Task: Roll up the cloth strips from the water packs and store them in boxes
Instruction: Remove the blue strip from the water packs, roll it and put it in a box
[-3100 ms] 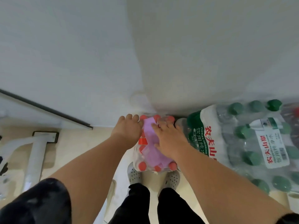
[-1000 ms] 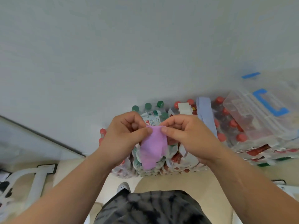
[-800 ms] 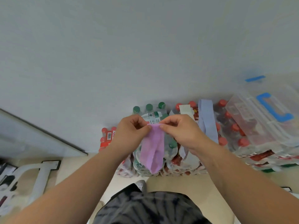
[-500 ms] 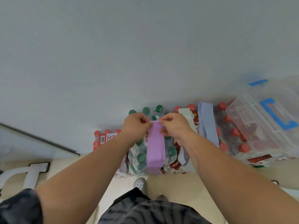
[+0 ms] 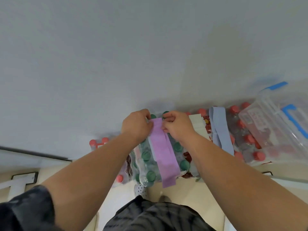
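A purple cloth strip was held by its top end over a shrink-wrapped water pack.

The long flat purple cloth strip (image 5: pixel 164 152) was pinched at its upper end by the fingers of the left hand (image 5: pixel 135 126) and the right hand (image 5: pixel 176 126), one on each edge. It was laid lengthwise over the plastic-wrapped pack of green-capped water bottles (image 5: pixel 146 157), its lower end hanging past the pack's near edge. Half a second earlier the strip had hung shorter; it was now spread out longer, and the hands were farther from the body. A pale blue cloth strip (image 5: pixel 220 130) and a white folded cloth strip (image 5: pixel 197 124) were draped over the red-capped bottle pack (image 5: pixel 245 144) to the right, beside a clear plastic storage box with blue handle (image 5: pixel 275 124).
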